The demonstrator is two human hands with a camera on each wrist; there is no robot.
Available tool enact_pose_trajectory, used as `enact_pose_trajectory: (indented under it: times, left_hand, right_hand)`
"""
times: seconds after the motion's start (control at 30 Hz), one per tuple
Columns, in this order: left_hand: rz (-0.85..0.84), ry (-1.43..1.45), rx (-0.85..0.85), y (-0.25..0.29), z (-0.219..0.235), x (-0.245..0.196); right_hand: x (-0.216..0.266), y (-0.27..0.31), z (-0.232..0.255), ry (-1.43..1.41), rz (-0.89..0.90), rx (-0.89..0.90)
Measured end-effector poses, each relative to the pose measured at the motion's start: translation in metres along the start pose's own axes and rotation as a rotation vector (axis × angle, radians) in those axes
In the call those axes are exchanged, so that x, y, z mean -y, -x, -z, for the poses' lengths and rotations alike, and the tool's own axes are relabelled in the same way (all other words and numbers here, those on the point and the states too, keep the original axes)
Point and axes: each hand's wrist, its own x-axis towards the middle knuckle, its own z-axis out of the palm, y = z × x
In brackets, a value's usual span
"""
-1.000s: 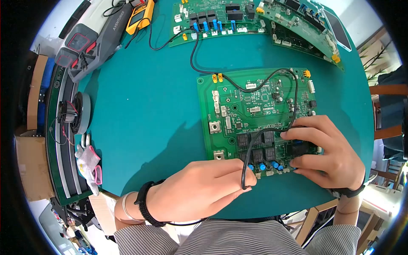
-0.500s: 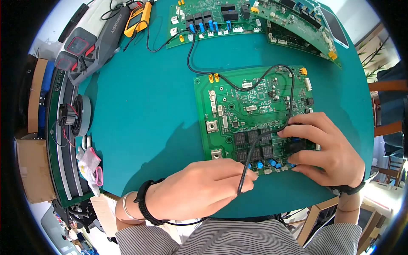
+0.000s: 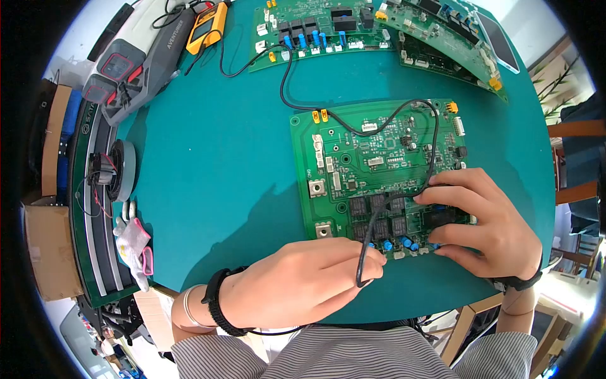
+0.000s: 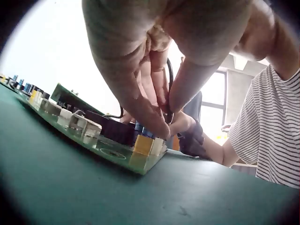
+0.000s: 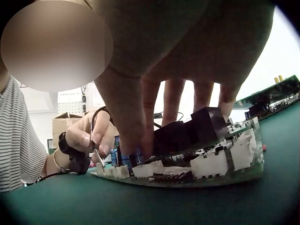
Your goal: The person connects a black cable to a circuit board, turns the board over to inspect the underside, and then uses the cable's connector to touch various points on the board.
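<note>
Left hand [image 3: 303, 278] shifted slightly rightward, pinching probe [image 5: 99, 157], tip downward, axis steep, right hand [image 3: 495, 230] unclenched on circuit board [image 3: 360, 174]

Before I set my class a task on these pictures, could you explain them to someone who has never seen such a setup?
There is no machine here: a person works with two bare hands. The view from above comes from a camera on the head; each close, low view comes from a camera on one wrist. On the green table lies a circuit board, with other boards and a yellow meter further back. The left hand pinches a slim probe, pointed down at the board's near edge. A black cable runs from the meter to that hand. The right hand rests its fingers on the board.
</note>
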Motion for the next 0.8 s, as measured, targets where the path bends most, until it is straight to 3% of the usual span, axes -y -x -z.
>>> enact_pose_trajectory:
  times: [0.23, 0.33, 0.8]
  left_hand:
    - [0.04, 0.003, -0.022, -0.002, 0.003, -0.007]
    - [0.1, 0.058, -0.157, -0.005, 0.007, -0.009]
    - [0.054, -0.1, -0.07, -0.003, 0.004, -0.005]
  right_hand:
    - [0.0, 0.0, 0.0, 0.004, -0.004, -0.001]
    - [0.0, 0.0, 0.0, 0.005, -0.006, 0.0]
    - [0.001, 0.0, 0.0, 0.01, -0.016, 0.005]
